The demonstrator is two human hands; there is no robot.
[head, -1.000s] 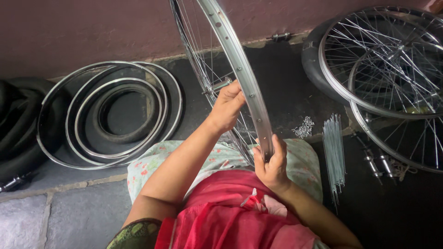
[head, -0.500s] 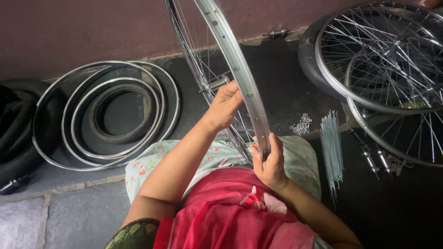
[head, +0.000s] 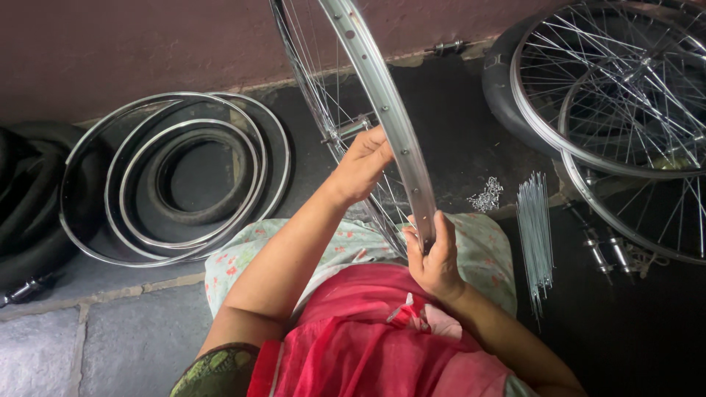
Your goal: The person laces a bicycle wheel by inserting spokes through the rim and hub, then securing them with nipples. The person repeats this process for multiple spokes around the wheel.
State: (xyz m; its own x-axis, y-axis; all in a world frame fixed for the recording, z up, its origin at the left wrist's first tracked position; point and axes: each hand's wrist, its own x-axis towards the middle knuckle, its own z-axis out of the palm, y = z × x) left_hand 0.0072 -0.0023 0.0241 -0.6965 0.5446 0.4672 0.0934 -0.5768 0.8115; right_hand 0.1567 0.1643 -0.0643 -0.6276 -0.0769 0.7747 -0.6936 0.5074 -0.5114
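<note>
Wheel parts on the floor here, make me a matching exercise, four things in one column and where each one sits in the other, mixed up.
Things:
1. bundle of loose spokes
2. stack of bare rims
3. spoked wheels
4. rim being worked on

Places:
A. held upright by the left hand and right hand
B. far left floor, lying flat inside one another
C. top right, overlapping each other
D. right of the lap, lying on the dark floor

Pairs: 1-D, 2-B, 3-C, 4-A
</note>
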